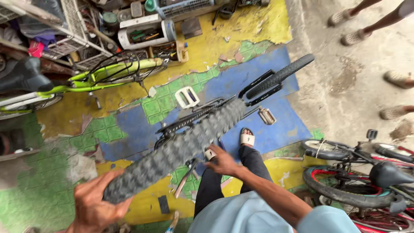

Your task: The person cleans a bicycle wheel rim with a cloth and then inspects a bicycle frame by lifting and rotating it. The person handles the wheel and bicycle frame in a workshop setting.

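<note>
2 hands (157,181) on knobby tyre (181,146)

The knobby tyre (181,146) looks like matt, rough black rubber; near right, the saddle (388,173) is glossy black; the floor (129,129) shows chipped, worn paint.

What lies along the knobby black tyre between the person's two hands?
In the head view, only the knobby black tyre itself spans from the left hand to the right hand; nothing else grips or rests on it.
</note>
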